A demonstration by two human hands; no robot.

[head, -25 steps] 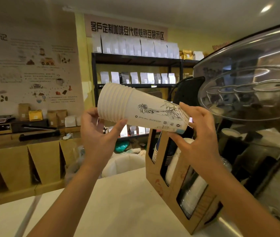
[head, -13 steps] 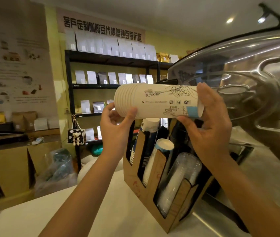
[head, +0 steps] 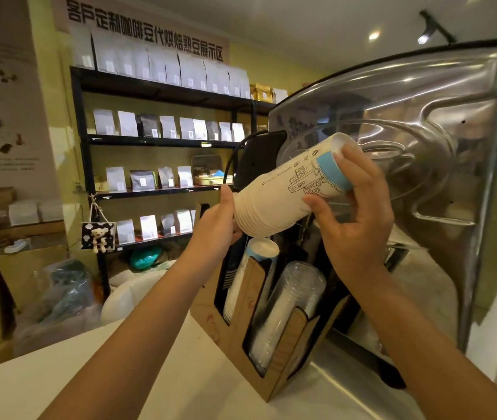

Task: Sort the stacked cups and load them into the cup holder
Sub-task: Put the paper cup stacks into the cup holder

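Note:
I hold a stack of white paper cups (head: 286,195) with a line drawing and a blue band, tilted with its rims down to the left, just above the holder. My left hand (head: 215,234) grips the rim end. My right hand (head: 353,219) grips the narrow bottom end, thumb underneath. Below stands a brown cardboard cup holder (head: 241,338) on the white counter (head: 156,374). Its slots hold a white paper cup stack (head: 250,277) and a clear plastic cup stack (head: 289,310). A dark cup stack (head: 230,277) sits in the far slot, mostly hidden.
A large shiny steel machine (head: 423,183) rises right behind the holder on the right. A black shelf (head: 162,140) with coffee bags fills the back wall. Bags and boxes (head: 59,298) lie on the floor beyond the counter's left edge.
The cup stack has swung from level to tilted, its rim end dropping toward the holder and its bottom end rising to the right. The view has shifted left and closer.

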